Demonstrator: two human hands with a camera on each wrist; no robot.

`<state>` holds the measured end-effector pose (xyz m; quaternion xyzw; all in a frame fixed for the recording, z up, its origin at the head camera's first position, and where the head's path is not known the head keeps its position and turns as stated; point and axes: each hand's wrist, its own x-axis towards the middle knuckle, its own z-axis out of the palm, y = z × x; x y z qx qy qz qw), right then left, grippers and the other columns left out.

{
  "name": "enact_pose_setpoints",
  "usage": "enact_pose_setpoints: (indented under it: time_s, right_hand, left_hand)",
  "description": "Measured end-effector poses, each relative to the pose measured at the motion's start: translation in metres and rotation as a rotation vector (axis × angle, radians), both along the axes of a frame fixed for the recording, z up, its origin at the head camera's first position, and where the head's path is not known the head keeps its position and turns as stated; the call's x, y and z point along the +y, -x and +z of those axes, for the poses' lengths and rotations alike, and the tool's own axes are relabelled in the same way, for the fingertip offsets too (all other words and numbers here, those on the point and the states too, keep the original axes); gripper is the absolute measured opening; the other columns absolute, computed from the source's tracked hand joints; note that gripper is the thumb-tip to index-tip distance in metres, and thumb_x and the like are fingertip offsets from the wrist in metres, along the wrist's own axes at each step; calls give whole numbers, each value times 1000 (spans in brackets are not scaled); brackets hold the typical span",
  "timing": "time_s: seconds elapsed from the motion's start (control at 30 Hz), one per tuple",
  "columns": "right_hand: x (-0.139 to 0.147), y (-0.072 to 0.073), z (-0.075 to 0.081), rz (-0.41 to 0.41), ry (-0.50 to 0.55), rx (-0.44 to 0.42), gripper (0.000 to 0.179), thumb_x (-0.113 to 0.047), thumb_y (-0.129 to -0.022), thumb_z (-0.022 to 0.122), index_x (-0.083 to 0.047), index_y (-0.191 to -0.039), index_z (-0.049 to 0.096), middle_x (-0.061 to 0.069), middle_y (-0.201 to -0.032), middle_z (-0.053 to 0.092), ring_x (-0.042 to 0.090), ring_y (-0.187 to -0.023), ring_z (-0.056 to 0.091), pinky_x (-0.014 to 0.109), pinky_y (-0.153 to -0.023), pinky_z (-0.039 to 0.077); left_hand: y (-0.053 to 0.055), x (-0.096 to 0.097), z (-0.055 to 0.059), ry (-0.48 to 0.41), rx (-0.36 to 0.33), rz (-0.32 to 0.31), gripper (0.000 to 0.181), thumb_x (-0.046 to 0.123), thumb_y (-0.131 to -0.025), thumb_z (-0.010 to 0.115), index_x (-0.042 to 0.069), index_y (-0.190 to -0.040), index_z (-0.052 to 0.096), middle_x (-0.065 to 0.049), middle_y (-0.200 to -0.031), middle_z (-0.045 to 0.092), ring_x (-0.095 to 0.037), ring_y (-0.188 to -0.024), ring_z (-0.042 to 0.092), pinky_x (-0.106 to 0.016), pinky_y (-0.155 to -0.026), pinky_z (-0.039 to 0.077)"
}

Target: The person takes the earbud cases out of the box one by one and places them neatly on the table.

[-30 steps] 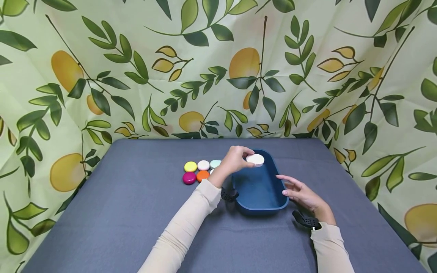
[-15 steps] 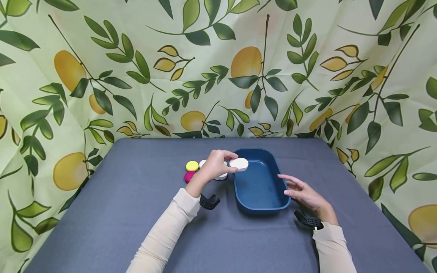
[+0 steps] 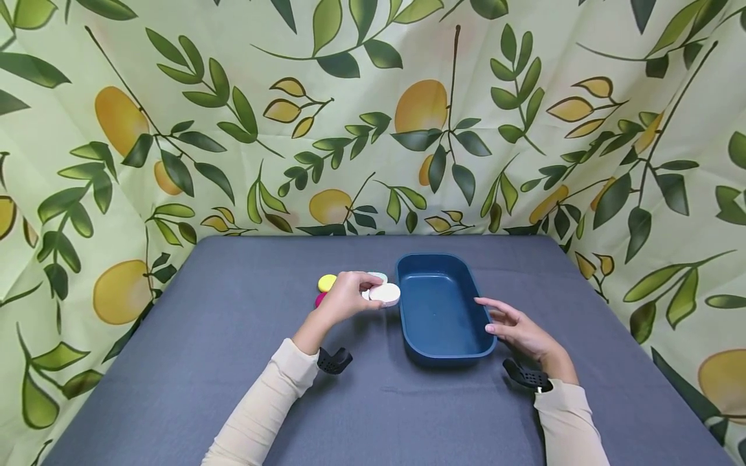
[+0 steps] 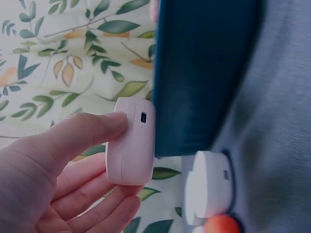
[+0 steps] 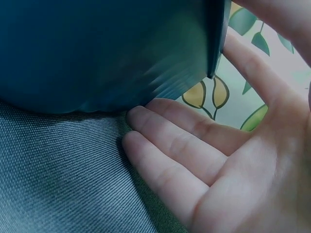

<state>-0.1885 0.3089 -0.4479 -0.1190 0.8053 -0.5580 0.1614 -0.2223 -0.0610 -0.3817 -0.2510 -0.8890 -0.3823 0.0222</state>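
My left hand (image 3: 342, 299) pinches a white oval earbud case (image 3: 386, 295) between thumb and fingers, just left of the blue bin (image 3: 449, 360). In the left wrist view the case shows a lid seam and a small charging port. Partly hidden by this hand are a yellow earbud case (image 3: 326, 283), a magenta one (image 3: 320, 299) and a mint one (image 3: 379, 276). Below the held case, the left wrist view has another white case (image 4: 214, 184) and an orange one (image 4: 222, 224). My right hand (image 3: 521, 331) rests its extended fingers against the bin's right side.
A grey cloth covers the table (image 3: 192, 362). Behind and beside it hangs a leaf-and-fruit patterned curtain (image 3: 350, 155). The bin's raised rim stands between the two hands, with its bare floor facing up.
My left hand has carried the white earbud case from above the bin leftward and down, past the bin's left rim to the group of cases. My right hand stays at the bin.
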Motion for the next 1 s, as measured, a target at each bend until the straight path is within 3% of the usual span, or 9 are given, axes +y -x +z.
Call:
enact_pose_setpoints:
  time_s: [0.1, 0.3, 0.4, 0.53, 0.63, 0.8, 1.0]
  right_hand:
    - [0, 0, 0, 1, 4, 0, 62, -17, -95, 59, -5, -149, 30, 35, -151, 28, 17, -120, 54, 27, -93, 52]
    - [-2, -1, 2, 2, -25, 13, 61, -18, -94, 60, -4, -147, 33, 35, -150, 31, 30, -125, 52, 41, -98, 53]
    - [-3, -1, 3, 10, -26, 21, 60, -16, -93, 60, -2, -146, 35, 35, -149, 33, 25, -123, 54, 36, -97, 54]
    - [-3, 0, 3, 26, -14, 34, 60, -15, -93, 61, 1, -144, 35, 37, -147, 34, 6, -114, 57, 23, -89, 53]
    - [-3, 1, 3, 30, -7, 39, 59, -14, -92, 62, 1, -144, 36, 38, -146, 34, -4, -108, 57, 19, -87, 52]
    - [-4, 2, 2, 40, 2, 30, 60, -15, -92, 62, 1, -144, 36, 39, -147, 32, -7, -105, 57, 17, -86, 51]
    - [-3, 2, 1, 44, 2, 27, 59, -14, -93, 61, 0, -144, 36, 40, -145, 33, -6, -104, 58, 16, -85, 51]
  left_hand:
    - [-2, -4, -9, 6, -3, 5, 38, 9, -73, 82, -3, -107, 71, -18, -102, 74, -24, -90, 70, -39, -85, 58]
    - [-6, -10, -28, 45, -18, 7, 38, 11, -71, 83, -3, -105, 72, -15, -101, 75, -20, -88, 71, -33, -80, 58]
    - [-7, -12, -35, 62, -14, 18, 37, 12, -70, 84, -1, -103, 73, -14, -99, 76, -18, -86, 71, -30, -78, 58]
    - [-7, -15, -40, 89, -1, 28, 35, 13, -69, 85, 0, -100, 74, -12, -97, 77, -17, -85, 71, -25, -76, 57]
    - [-7, -16, -42, 118, 16, 28, 34, 14, -69, 85, 1, -99, 74, -11, -94, 77, -15, -83, 71, -20, -73, 54]
    - [-8, -17, -46, 138, 29, 18, 34, 12, -68, 85, 1, -98, 75, -10, -91, 77, -14, -80, 68, -18, -71, 51]
    - [-9, -14, -51, 111, 12, 18, 34, 9, -68, 85, -1, -99, 74, -12, -91, 76, -17, -82, 70, -23, -74, 55]
